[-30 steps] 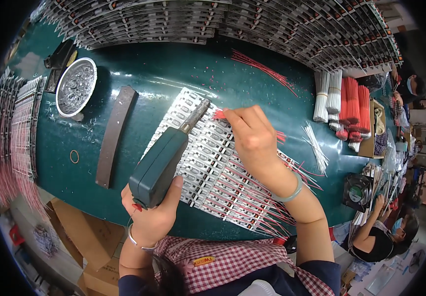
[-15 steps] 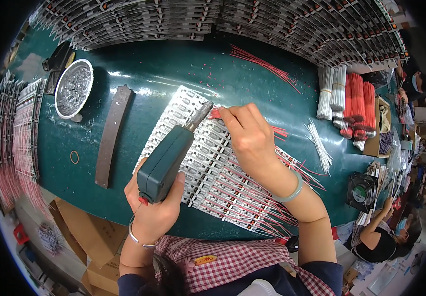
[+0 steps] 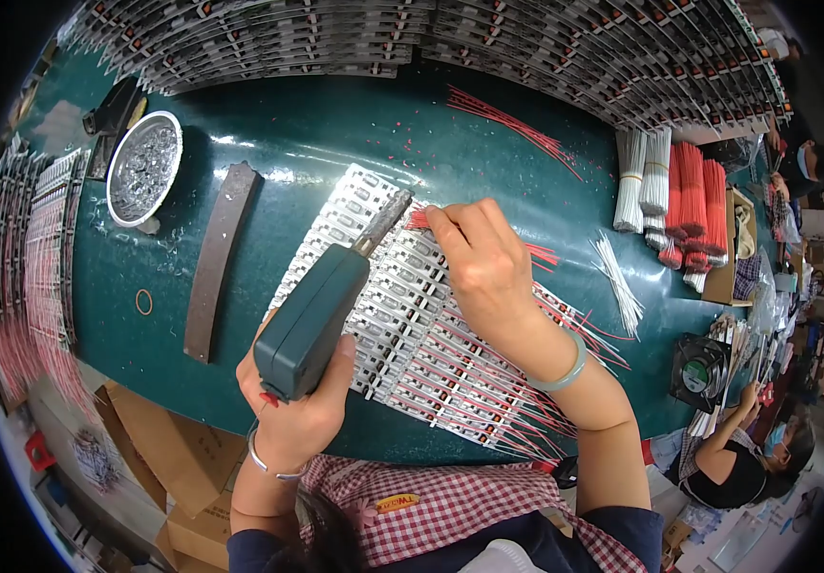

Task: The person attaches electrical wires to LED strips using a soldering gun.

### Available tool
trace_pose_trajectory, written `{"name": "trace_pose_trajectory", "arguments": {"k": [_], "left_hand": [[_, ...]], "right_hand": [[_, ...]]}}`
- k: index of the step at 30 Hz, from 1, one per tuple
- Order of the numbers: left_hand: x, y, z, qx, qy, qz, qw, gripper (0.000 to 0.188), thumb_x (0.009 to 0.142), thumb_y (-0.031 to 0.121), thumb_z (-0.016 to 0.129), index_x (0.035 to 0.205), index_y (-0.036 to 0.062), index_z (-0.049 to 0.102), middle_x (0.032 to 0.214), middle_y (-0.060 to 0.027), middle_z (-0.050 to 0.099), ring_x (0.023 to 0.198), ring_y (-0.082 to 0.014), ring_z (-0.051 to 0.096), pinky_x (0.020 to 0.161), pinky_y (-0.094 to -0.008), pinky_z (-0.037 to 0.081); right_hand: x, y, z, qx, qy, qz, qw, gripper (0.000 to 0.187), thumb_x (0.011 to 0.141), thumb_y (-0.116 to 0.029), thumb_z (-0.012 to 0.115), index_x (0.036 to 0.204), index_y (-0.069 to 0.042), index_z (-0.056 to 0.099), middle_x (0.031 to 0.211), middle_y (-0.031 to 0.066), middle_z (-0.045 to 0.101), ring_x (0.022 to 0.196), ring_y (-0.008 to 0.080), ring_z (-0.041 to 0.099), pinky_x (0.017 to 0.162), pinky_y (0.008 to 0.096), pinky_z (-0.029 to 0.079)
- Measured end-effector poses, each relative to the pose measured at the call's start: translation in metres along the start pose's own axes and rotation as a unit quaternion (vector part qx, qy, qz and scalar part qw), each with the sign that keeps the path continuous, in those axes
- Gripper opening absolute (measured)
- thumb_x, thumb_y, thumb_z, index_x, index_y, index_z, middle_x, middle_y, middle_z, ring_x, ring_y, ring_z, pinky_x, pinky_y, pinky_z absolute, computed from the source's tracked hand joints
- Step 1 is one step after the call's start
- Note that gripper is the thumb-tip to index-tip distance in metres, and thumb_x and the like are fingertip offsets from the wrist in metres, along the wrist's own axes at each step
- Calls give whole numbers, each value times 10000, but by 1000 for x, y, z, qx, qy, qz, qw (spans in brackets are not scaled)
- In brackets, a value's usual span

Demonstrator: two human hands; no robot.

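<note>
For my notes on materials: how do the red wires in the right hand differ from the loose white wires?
The red wires are pinched in the right hand, while the white wires lie free on the table. The hand partly covers the red wires; the white wires are uncovered. Both are thin and bunched.

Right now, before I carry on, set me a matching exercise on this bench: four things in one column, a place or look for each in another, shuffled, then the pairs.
Things
1. Dark green tool
2. Red wires
3. Bowl
4. Brown strip

Places or looks
A. Lying between bowl and circuit boards
B. At the fingers of the right hand
C. White-rimmed, silvery inside
D. In the left hand

Pairs: 1-D, 2-B, 3-C, 4-A
</note>
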State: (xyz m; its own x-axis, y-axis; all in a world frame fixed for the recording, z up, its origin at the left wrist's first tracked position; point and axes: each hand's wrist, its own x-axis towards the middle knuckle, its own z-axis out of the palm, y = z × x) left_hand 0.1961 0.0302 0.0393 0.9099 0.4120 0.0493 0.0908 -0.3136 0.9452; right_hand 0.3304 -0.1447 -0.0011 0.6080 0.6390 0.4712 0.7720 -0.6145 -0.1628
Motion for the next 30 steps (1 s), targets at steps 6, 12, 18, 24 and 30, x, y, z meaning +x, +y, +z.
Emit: {"name": "trace_pose_trajectory", "arguments": {"k": [6,12,18,24,30], "left_hand": [[-7,-6,-7,-17,7,9,1000,201,786,-22,738,975,-27,668,785,-28,648,564,-70,540,480,-213,415],[-11,-10,-8,-13,15,12,1000,271,787,-33,730,1051,-34,672,834,-35,663,589,-73,554,495,-210,426],[-14,-5,-10,-32,25,-60,997,273,746,-15,739,1003,-59,658,914,-110,690,778,-149,657,711,-258,515],[-10,-5,-12,-7,-9,-6,1000,233,746,-42,719,963,-56,637,877,-77,636,739,-133,605,669,-254,489],[-9,-5,-9,-25,-18,-18,999,240,747,-51,709,972,-58,626,878,-80,628,748,-129,593,677,-250,479]], "right_hand": [[1,-1,-2,1,-8,8,1000,337,669,-10,623,998,60,641,888,102,549,816,232,546,652,310,508],[0,-3,-5,-5,-17,12,1000,348,667,-12,621,1007,61,634,906,109,560,823,243,549,654,311,501],[-4,-7,-3,11,20,-21,1000,352,657,-2,624,1001,70,639,884,109,571,808,243,544,648,322,496],[-5,-9,0,8,8,-19,1000,345,660,-1,628,996,76,643,887,113,572,809,243,548,646,317,498],[-6,-9,0,10,10,-14,1000,329,660,9,631,982,77,639,900,124,576,809,245,552,639,313,501]]}}
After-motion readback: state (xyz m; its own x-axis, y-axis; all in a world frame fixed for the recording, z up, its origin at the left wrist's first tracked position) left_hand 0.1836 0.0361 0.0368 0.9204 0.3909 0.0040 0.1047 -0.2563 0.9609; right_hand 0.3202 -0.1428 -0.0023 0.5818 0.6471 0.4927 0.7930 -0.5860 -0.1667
